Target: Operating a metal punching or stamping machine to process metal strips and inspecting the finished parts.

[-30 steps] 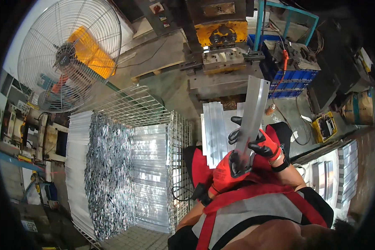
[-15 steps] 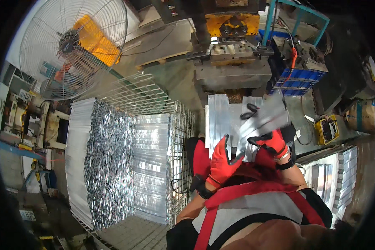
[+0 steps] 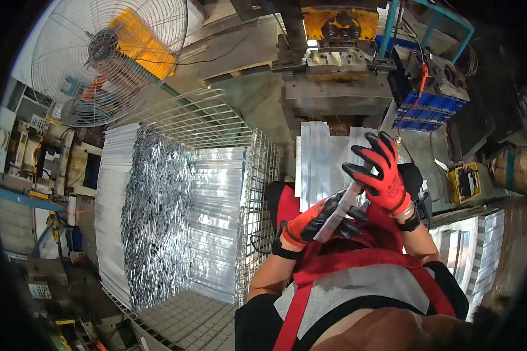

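My left hand (image 3: 317, 221), in a red and black glove, is closed around a narrow shiny metal strip (image 3: 337, 215) that slants up to the right. At the strip's upper end is my right hand (image 3: 385, 174), gloved alike, its fingers spread apart; whether its palm touches the strip I cannot tell. Just beyond my hands, flat metal profiles (image 3: 315, 161) lie side by side in front of my lap. My right hand partly hides the profiles on the right side.
To the left stands a wire mesh basket (image 3: 253, 202) with stacked metal profiles (image 3: 218, 190). A large fan (image 3: 108, 58) is behind it. Ahead is a press machine (image 3: 336, 88), with blue crates (image 3: 430, 111) to its right. A yellow box (image 3: 465, 182) sits farther right.
My left hand has gone from open fingers to a grip on the metal strip. My right hand has risen and its fingers have spread. The blurred metal piece beside it is no longer there.
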Demonstrator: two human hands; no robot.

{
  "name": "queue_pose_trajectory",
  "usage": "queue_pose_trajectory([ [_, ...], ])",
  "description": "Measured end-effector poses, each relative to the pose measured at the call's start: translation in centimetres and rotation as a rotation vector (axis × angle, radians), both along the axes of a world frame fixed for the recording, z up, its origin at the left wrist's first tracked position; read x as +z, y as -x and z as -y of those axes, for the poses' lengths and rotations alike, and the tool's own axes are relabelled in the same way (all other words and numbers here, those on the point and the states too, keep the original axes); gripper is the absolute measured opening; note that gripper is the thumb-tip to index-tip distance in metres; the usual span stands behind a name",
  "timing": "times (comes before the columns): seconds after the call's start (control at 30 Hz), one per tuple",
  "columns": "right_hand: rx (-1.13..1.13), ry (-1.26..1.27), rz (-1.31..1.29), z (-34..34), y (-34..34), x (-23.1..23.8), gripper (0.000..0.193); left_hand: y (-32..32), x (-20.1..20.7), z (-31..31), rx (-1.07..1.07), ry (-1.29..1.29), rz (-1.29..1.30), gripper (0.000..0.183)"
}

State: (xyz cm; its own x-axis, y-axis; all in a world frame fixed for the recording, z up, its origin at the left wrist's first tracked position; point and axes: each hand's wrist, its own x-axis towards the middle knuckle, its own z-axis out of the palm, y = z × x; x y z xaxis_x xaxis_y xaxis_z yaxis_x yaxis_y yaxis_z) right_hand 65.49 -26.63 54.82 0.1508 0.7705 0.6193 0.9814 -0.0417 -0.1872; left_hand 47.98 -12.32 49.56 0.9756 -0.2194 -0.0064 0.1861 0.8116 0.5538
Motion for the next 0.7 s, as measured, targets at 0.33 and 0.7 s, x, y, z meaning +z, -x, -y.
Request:
queue_pose_trajectory([
  [0.33, -0.191, -0.473, -0.799, -1.0, -0.8, -3.7, 0.069, -1.0, -1.0, 2.3, 0.354, -0.659, 0.013, 0.084],
  [0.7, 0.321, -0.119, -1.578, 0.2, 1.3, -1.5, 0.055, 0.0, -1.2, 3.8, 0.535, -1.121, 0.064, 0.098],
])
